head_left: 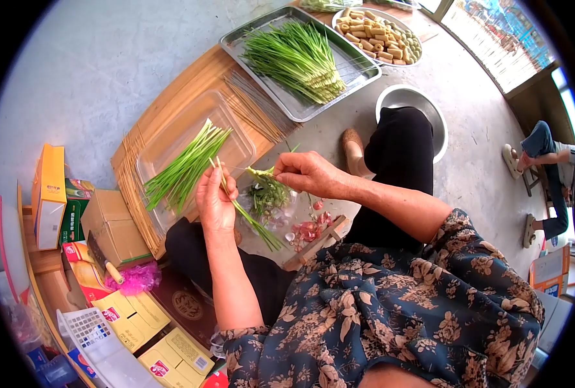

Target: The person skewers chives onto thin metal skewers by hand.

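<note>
My left hand (216,199) is closed round a few long green chives (256,226), whose pale ends stick up above the fingers and whose leaves hang down to the right. With fingertips pinched, my right hand (310,174) holds a thin skewer that points toward the left hand. Short pale green stalk pieces (260,173) sit along it, just left of the fingertips. Beyond the left hand, a bunch of chives (190,161) lies across a clear plastic tray (236,132).
Loose skewers (255,107) lie on the wooden board (171,90), beside a metal tray (287,107) of chives. A bowl of tan rolls (371,39) and a metal basin (439,129) stand farther right. A knife (103,258) and boxes (116,223) are at left. Another person's legs (546,174) show at right.
</note>
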A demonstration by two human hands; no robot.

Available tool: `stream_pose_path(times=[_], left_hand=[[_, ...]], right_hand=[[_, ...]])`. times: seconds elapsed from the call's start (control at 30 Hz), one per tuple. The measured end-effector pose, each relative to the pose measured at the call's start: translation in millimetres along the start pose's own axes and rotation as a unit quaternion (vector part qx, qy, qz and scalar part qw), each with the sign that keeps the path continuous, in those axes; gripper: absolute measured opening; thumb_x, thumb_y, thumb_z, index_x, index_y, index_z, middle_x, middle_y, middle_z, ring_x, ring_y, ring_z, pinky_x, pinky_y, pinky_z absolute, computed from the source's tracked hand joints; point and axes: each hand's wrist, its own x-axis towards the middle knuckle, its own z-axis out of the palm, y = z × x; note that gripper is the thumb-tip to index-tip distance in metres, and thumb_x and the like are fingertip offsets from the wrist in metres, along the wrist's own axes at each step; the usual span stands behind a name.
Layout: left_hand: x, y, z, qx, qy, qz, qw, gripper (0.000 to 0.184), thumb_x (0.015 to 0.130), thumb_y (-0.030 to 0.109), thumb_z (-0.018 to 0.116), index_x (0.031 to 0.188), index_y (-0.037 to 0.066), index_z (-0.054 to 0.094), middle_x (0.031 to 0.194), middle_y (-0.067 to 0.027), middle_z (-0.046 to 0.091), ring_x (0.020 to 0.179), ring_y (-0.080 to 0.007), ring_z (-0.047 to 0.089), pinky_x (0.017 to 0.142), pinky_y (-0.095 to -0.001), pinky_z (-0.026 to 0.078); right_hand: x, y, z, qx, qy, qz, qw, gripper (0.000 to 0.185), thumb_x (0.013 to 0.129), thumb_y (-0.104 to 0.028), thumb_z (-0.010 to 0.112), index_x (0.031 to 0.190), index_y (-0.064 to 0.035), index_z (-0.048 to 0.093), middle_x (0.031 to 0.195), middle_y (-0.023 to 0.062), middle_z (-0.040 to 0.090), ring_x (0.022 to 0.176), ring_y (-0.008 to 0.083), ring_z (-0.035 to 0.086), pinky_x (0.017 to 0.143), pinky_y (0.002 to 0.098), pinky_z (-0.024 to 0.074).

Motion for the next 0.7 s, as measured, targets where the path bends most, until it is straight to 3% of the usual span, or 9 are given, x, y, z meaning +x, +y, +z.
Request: stream_pose_path(times=[0.37,0.47,0.53,0.7], left_hand=[[0.8,-5.0,-4.3,0.056,0.0,0.0,0.998,0.015,0.091,0.014,0.062,0.101,0.004,0.062,0.086,-0.0018,0.061,0.062,-0.0094,0.051,0.048,-0.0205,0.037],[0.5,-8.3,-3.2,0.068,0.001,0.003,0.998,0.016,0.09,0.014,0.063,0.102,0.003,0.063,0.089,-0.0019,0.062,0.066,-0.0106,0.054,0.054,-0.0224,0.042],[2.3,-12.1,-4.0,0.067,0.058,0.028,0.996,0.02,0.09,0.014,0.064,0.105,0.002,0.064,0.094,-0.0024,0.063,0.074,-0.0117,0.056,0.065,-0.0251,0.046],[4.2,-9.1,-10.8,0.086,0.058,0.043,0.994,0.023,0.09,0.014,0.063,0.11,0.001,0.065,0.097,-0.003,0.064,0.081,-0.0121,0.055,0.075,-0.025,0.046]], right_hand=[[1.5,0.4,0.7,-0.003,0.004,0.005,1.0,0.014,0.093,-0.014,0.056,0.09,-0.0006,0.055,0.062,0.0019,0.055,0.056,0.0093,0.048,0.052,0.0271,0.0409],[2.5,2.5,0.9,-0.008,0.007,0.001,1.0,0.014,0.093,-0.014,0.055,0.09,-0.0006,0.055,0.062,0.0018,0.054,0.056,0.0091,0.048,0.052,0.027,0.0408],[2.1,0.7,-0.2,-0.008,0.005,0.001,1.0,0.013,0.093,-0.014,0.055,0.089,-0.0006,0.055,0.061,0.0019,0.054,0.056,0.009,0.048,0.052,0.027,0.0408],[1.8,2.6,1.1,-0.002,0.005,0.005,1.0,0.013,0.092,-0.013,0.055,0.089,-0.0005,0.055,0.061,0.0018,0.054,0.056,0.0085,0.048,0.051,0.0268,0.0408]])
